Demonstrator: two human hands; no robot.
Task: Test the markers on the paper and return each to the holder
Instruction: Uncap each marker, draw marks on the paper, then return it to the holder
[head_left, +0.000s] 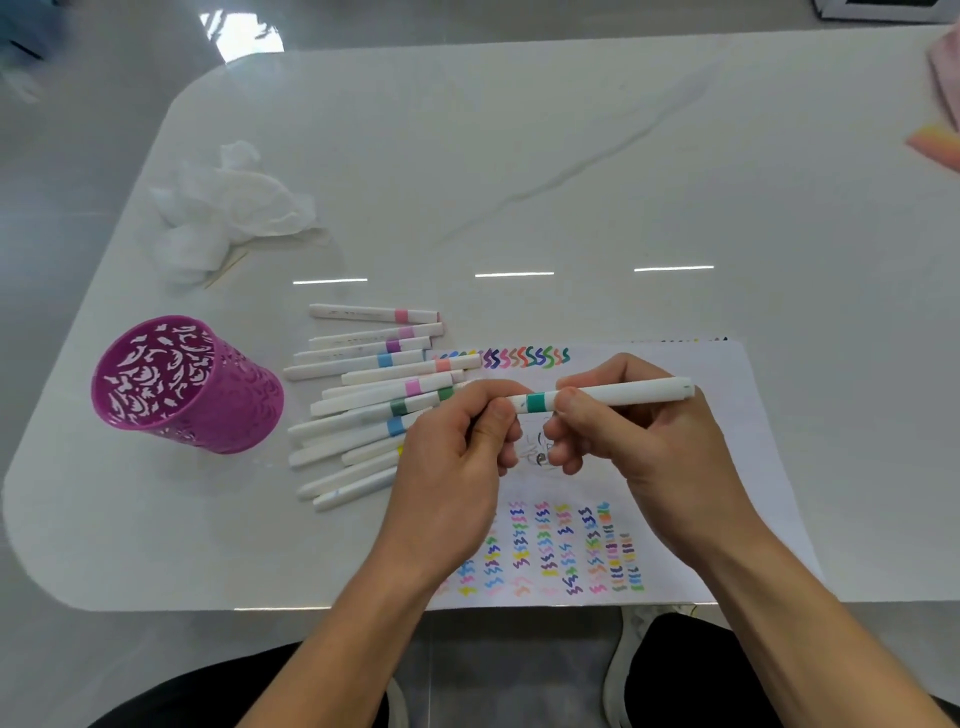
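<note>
I'm looking at the cap-handling step on one marker, with both hands on it above the sheet. The white marker with a teal band (535, 402) lies level across the middle of the frame. It is held clear of the white paper covered in coloured squiggles (727, 467).

The left hand (457, 457) pinches the short end, just left of the teal band, between thumb and forefinger. Its other fingers (506, 457) are curled underneath. The right hand (639, 441) pinches the long barrel just right of the band. The rest of the barrel runs over that hand, and its blunt end pokes out towards the right. The band is the only part showing between the two grips.

I see no coloured tip, so I judge the cap is seated. I can't tell whether it is about to come off or has just gone on.

If this marker is untested, I'd pull the two ends straight apart along the barrel without bending it. Then I'd turn the tip down to a bare patch of paper.

The purple cut-out metal holder (228, 415) stands at the left of the frame on the glossy white tabletop (571, 182), well apart from the hands. No marker stands in it that I can see. A loose heap of white markers with coloured bands (374, 400) lies between the holder and the left hand, so I judge most of the returning is not yet done.
</note>
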